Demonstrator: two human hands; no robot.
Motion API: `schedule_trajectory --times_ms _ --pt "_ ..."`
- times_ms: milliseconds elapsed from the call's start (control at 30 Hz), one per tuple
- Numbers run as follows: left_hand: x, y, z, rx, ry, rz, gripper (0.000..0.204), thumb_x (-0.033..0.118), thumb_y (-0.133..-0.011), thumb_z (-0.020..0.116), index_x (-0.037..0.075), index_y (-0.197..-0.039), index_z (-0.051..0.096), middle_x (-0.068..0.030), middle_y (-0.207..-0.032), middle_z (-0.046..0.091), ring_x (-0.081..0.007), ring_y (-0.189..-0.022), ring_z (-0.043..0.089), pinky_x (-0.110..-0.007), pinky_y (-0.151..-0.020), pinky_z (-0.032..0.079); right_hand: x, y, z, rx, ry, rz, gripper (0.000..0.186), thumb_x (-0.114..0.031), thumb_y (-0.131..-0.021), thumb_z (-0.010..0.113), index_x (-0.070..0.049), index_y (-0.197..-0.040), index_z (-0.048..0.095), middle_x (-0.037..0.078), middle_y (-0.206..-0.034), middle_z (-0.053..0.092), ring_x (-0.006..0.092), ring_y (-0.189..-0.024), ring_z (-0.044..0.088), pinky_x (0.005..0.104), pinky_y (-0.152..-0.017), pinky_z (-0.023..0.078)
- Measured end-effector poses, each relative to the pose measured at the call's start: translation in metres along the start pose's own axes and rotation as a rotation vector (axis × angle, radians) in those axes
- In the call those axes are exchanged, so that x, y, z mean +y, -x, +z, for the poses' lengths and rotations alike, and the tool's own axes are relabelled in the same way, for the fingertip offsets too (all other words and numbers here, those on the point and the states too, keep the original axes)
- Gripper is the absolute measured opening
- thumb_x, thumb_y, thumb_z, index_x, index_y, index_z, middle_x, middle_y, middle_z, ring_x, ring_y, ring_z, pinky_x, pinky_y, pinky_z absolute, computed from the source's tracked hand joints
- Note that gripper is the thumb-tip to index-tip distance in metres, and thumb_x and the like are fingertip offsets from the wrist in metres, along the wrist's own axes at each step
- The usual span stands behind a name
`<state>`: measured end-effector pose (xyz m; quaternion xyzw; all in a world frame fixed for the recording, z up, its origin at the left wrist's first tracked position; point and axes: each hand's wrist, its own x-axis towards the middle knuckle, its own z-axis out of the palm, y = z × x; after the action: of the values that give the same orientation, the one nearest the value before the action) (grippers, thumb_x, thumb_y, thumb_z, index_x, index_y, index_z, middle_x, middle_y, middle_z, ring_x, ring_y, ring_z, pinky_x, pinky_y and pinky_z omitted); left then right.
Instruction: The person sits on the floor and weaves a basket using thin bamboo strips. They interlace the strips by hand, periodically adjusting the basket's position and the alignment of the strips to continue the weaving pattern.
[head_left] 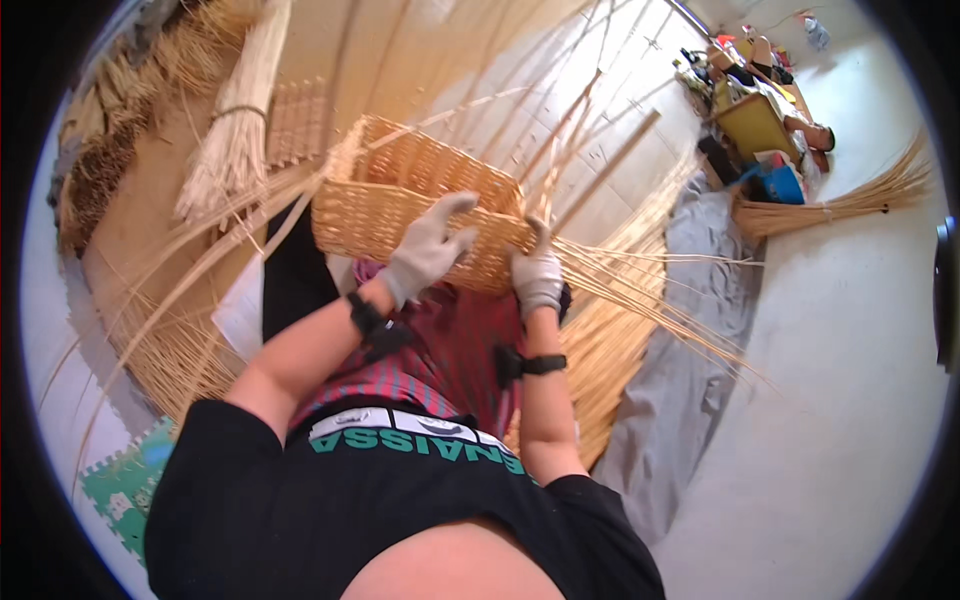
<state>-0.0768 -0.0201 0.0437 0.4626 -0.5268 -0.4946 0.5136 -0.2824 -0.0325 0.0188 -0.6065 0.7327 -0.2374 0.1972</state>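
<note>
A rectangular wicker basket [410, 225] is held in front of me, its hollow facing up and away, with long loose strands fanning out from its corners. My left hand [425, 250], in a pale glove, lies against the near wall. Its fingers are apart and reach toward the rim. At the right corner my right hand [537, 275], also gloved, is closed on the basket, one finger rising over the edge beside the loose willow strands [640, 310]. The fingertips on the far side of that corner are hidden.
A tied bundle of pale strands [235, 140] lies at the upper left. Long straw-coloured rods [615, 370] and a grey cloth [700, 330] stretch along the right. Beyond are another bundle [840, 212], a blue container [783, 184] and a cluttered yellow box [755, 125]. A green mat [125, 490] lies lower left.
</note>
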Motion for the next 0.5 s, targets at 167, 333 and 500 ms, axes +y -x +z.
schedule_trajectory --times_ms 167,333,500 --pt "-0.057 0.038 -0.185 0.638 0.148 -0.121 0.019 0.021 -0.1 0.069 0.004 -0.106 0.072 -0.004 -0.086 0.073 -0.0119 -0.07 0.069 -0.027 -0.056 0.056 -0.049 0.029 0.022 0.182 -0.187 0.026 0.042 -0.03 -0.096 0.068 -0.019 -0.134 0.056 0.02 -0.098 0.074 0.0411 -0.088 0.071 0.0497 -0.074 0.056" --pt "-0.001 0.056 -0.208 0.512 -0.142 0.046 0.026 0.017 -0.094 0.074 -0.001 -0.113 0.072 -0.0075 -0.098 0.074 -0.0136 -0.086 0.068 -0.026 -0.075 0.054 -0.172 0.102 0.075 -0.472 -0.373 -0.669 0.041 -0.024 -0.093 0.068 -0.019 -0.133 0.061 0.014 -0.099 0.073 0.0325 -0.087 0.072 0.0432 -0.075 0.057" --pt "-0.018 0.068 -0.238 0.089 0.111 0.03 0.04 0.018 -0.097 0.069 -0.007 -0.128 0.063 -0.0095 -0.119 0.07 -0.0169 -0.105 0.067 -0.03 -0.096 0.053 -0.256 0.117 0.113 -0.451 -0.11 -0.972 0.029 -0.026 -0.092 0.065 -0.017 -0.12 0.065 0.014 -0.094 0.069 0.0347 -0.088 0.068 0.0456 -0.075 0.055"
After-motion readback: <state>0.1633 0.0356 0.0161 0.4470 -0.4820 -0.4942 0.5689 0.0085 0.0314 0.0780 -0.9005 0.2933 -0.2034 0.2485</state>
